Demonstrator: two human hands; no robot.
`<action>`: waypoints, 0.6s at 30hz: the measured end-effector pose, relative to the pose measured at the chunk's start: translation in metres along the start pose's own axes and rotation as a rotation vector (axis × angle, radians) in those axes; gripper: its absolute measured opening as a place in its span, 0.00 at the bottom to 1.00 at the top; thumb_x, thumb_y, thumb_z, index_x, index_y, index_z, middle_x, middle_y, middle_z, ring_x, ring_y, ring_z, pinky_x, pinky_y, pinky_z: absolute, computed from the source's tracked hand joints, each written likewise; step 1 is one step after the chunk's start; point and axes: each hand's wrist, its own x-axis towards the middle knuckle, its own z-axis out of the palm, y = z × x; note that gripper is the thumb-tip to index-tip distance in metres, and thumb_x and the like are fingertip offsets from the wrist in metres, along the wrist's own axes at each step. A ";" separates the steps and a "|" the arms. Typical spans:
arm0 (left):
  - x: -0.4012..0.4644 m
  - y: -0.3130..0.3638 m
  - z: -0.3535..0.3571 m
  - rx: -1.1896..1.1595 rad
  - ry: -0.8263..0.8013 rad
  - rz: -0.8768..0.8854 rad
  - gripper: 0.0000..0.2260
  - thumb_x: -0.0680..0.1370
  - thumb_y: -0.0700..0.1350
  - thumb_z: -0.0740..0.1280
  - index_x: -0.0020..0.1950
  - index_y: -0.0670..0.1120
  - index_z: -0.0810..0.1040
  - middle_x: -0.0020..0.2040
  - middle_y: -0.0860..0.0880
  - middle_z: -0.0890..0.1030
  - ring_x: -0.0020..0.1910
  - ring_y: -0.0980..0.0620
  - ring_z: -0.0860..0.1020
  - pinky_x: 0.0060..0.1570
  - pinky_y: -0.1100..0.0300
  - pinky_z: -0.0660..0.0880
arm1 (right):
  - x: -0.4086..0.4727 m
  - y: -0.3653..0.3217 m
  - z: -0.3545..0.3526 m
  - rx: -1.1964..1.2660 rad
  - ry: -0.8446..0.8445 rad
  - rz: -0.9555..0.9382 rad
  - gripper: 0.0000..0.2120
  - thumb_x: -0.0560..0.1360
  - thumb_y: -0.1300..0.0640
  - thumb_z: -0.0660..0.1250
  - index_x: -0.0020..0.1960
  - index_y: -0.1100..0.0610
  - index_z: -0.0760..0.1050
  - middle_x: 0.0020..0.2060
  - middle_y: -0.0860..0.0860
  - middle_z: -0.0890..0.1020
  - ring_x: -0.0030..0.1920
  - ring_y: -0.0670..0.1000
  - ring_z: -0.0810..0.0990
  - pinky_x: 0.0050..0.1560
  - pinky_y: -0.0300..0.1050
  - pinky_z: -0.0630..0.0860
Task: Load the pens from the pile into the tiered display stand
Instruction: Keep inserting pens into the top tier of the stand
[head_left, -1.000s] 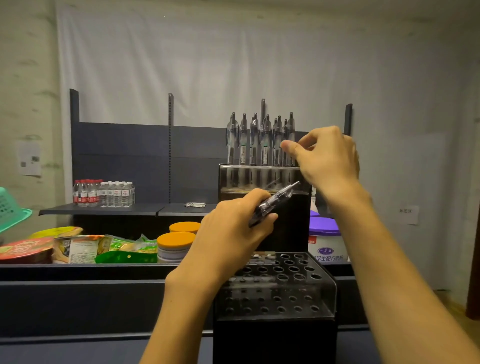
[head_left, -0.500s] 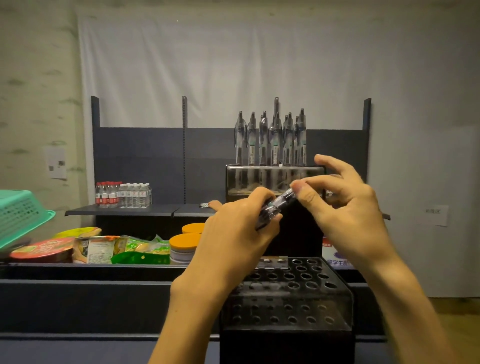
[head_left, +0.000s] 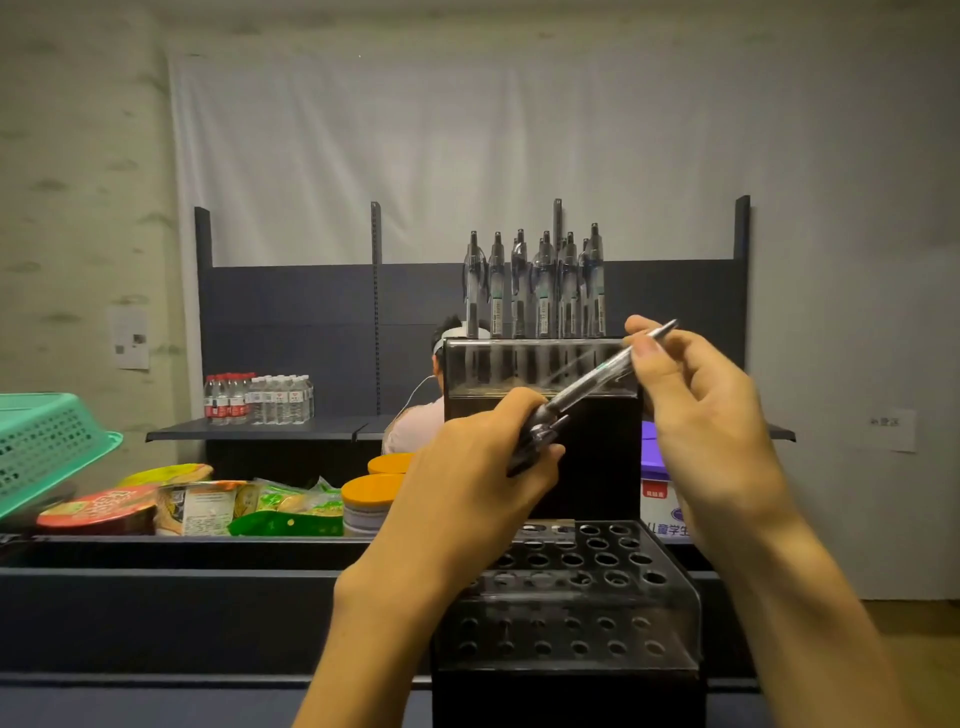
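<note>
A black tiered display stand (head_left: 571, 613) with clear perforated steps stands in front of me. Its top tier (head_left: 540, 364) holds several upright clear pens (head_left: 540, 291); the lower tiers show only open holes. My left hand (head_left: 467, 493) is closed around a bundle of pens (head_left: 535, 436) in front of the stand. My right hand (head_left: 696, 415) pinches one clear pen (head_left: 597, 376) near its top end. This pen slants down-left, and its lower end is still at the bundle.
Behind the stand a shelf carries snack packets (head_left: 208, 504), orange-lidded jars (head_left: 371, 499) and a purple-lidded tub (head_left: 657, 467). A green basket (head_left: 41, 447) juts in at the left. Water bottles (head_left: 257, 397) stand on a far shelf. A person's head (head_left: 452, 338) shows behind the stand.
My right hand came down from the top tier, gripped a pen at the bundle in my left hand and is drawing it up to the right. The camera view shifted slightly.
</note>
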 end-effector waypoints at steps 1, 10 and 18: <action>0.000 0.000 0.000 -0.005 -0.005 -0.007 0.09 0.78 0.50 0.66 0.57 0.53 0.72 0.41 0.54 0.78 0.38 0.56 0.75 0.39 0.53 0.75 | 0.001 0.001 -0.001 0.023 0.025 0.003 0.07 0.80 0.50 0.60 0.50 0.47 0.76 0.49 0.40 0.82 0.54 0.38 0.79 0.55 0.37 0.72; 0.000 0.000 -0.001 0.032 -0.060 -0.050 0.08 0.80 0.46 0.61 0.59 0.51 0.67 0.38 0.53 0.77 0.33 0.54 0.74 0.36 0.50 0.75 | 0.001 0.004 0.002 -0.034 0.245 -0.096 0.09 0.81 0.50 0.58 0.56 0.52 0.73 0.45 0.44 0.79 0.46 0.37 0.77 0.45 0.28 0.74; 0.000 0.005 0.003 0.009 -0.091 -0.064 0.08 0.81 0.48 0.60 0.58 0.54 0.63 0.38 0.55 0.75 0.38 0.54 0.75 0.46 0.55 0.74 | 0.014 -0.015 -0.006 -0.021 0.484 -0.176 0.04 0.83 0.53 0.54 0.50 0.45 0.65 0.44 0.44 0.76 0.43 0.41 0.80 0.43 0.31 0.77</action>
